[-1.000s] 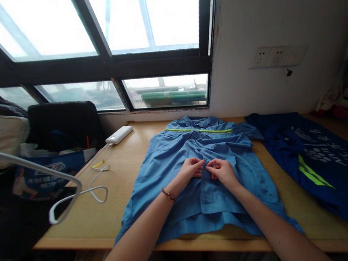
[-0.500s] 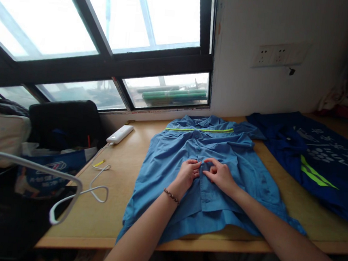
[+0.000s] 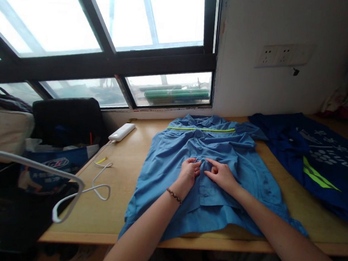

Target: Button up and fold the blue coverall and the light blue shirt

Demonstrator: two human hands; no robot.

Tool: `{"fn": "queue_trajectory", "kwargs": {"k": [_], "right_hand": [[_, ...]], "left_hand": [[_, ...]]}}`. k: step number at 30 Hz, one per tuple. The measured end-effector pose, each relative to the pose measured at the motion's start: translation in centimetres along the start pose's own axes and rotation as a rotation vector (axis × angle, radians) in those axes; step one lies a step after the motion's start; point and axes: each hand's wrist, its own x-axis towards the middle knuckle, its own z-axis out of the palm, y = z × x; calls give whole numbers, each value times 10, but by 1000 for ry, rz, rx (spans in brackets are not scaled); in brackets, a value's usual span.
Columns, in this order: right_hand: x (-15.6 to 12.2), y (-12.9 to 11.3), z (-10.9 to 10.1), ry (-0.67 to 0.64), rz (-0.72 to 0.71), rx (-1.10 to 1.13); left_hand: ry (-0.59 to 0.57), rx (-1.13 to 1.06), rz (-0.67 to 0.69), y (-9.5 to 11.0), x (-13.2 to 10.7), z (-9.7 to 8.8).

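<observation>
A light blue work shirt with a yellow-green stripe near its collar lies spread front-up on the wooden table. Both my hands rest at the middle of its front placket. My left hand, with a beaded bracelet on the wrist, has its fingers curled and pinching the fabric edge. Facing it, my right hand pinches the same placket with fingers bent, thumb and forefinger touching the cloth. The fingertips of both hands almost meet.
A dark blue garment with white print and a green stripe lies at the table's right. A white power bank with its white cable sits at the left. Bags and a white hanger stand beyond the left edge. Wall sockets above.
Both hands have stayed on the shirt's placket and shifted very slightly; the left fingers have curled tighter on the fabric. The view has drifted a little to the left.
</observation>
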Motion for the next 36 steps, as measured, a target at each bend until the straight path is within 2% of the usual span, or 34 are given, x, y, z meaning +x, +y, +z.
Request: {"fn": "queue_trajectory", "kwargs": {"k": [5, 9, 23, 30, 36], "right_hand": [[-1, -2, 1, -4, 39, 30], [-4, -7, 1, 66, -44, -2], [-4, -4, 1, -63, -38, -88], [-7, -10, 1, -21, -83, -107], [-4, -7, -1, -81, -55, -59]], "left_hand": [[-3, -8, 22, 0, 1, 0], [-28, 2, 30, 2, 1, -1], [-42, 91, 149, 0, -4, 0], [-65, 88, 171, 0, -5, 0], [-90, 100, 209, -1, -3, -1]]}}
